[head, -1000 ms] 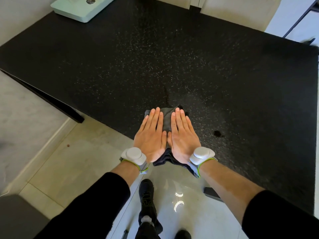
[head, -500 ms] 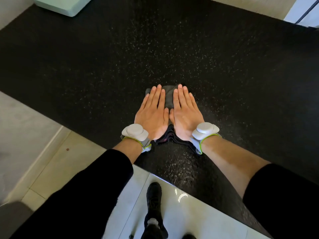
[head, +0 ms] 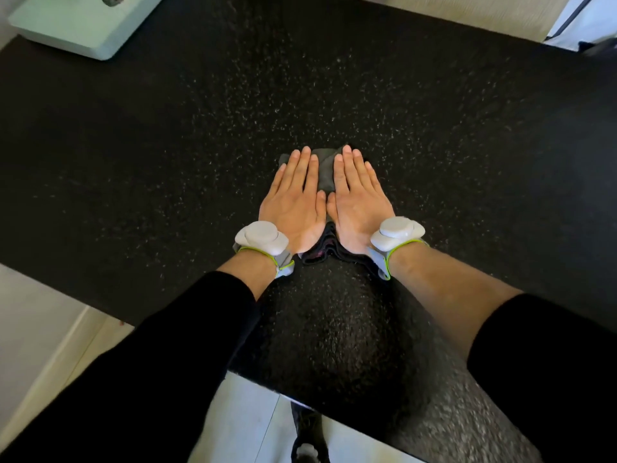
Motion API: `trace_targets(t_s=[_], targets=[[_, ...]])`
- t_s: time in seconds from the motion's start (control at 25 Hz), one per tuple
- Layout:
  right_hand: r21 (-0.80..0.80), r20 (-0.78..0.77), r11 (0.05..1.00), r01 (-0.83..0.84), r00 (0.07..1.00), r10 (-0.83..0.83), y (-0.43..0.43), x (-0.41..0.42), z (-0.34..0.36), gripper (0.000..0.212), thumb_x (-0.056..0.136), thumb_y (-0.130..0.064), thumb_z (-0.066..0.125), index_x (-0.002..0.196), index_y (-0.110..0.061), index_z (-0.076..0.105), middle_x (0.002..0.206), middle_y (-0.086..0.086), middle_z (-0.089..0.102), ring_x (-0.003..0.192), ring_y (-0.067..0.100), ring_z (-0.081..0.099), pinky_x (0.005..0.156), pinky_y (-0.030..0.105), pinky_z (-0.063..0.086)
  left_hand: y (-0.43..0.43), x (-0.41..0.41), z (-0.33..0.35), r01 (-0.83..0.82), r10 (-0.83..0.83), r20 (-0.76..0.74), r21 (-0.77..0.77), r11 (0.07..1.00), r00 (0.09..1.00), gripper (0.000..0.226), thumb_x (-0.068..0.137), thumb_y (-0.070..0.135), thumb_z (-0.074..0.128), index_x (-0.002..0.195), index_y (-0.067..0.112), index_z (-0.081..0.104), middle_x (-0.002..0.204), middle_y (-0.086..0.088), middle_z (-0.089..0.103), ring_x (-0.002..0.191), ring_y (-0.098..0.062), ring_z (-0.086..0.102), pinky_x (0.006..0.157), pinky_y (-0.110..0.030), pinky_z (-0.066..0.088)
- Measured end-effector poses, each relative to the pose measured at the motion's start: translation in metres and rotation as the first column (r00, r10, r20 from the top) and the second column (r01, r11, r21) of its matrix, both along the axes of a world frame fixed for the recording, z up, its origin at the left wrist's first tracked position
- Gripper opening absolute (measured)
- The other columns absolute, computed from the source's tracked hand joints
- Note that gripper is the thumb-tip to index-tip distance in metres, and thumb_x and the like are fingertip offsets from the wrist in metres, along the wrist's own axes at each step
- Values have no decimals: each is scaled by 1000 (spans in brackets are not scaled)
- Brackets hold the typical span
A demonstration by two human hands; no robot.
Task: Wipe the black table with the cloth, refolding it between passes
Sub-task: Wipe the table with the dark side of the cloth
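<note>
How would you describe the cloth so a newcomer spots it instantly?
Start at the black speckled table. Near its middle, the left hand and right hand lie flat side by side. The cloth is the folded dark grey fabric beneath them, showing between the fingers and behind the wrists.

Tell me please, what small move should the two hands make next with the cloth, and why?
Probably push the cloth further forward across the black table. The left hand and right hand both lie flat on it, fingers pointing away, so they are placed for pushing, not refolding. Much speckled surface ahead looks not yet wiped, up to the pale green object at the far left corner.
</note>
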State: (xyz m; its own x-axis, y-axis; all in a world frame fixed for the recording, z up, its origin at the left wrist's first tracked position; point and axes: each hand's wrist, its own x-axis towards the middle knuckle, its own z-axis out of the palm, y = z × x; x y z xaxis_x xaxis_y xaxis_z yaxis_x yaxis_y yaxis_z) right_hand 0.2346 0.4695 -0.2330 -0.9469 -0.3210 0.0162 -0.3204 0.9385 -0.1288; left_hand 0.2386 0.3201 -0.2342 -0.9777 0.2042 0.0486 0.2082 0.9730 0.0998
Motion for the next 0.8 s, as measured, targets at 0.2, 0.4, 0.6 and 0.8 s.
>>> trace_targets(t_s=[0.2,0.4,0.6,0.8], targets=[[-7,24,1000,24,999,-23,10,35,-2,76,97,-41,0,157,4,7,167,22,1,156,32,0,128,43,4,7,35,0,22,-22,0,-8,1000,1000,69,99,36,6,158,1,12,168,-15,8,156,-26,5,127,-40,7],[3,42,1000,21,999,-21,33,109,0,75,98,-41,0,157,4,5,167,22,-1,156,32,-2,128,43,4,29,109,0,39,-39,11,11,999,999,68,100,36,9,158,1,13,168,-16,8,156,-26,5,127,-41,10],[5,42,1000,18,999,-18,62,190,1,75,99,-42,1,157,5,5,167,22,-1,156,33,-3,128,44,4,58,189,1,57,-57,-6,15,998,998,67,101,36,14,157,0,17,167,-17,12,155,-27,9,126,-43,14],[-13,30,1000,5,1000,-5,92,251,-1,72,100,-40,3,157,6,6,166,23,-1,155,33,-4,127,44,5,88,250,4,54,-54,2,37,998,999,67,102,36,11,157,0,16,167,-17,12,155,-28,9,126,-43,14]])
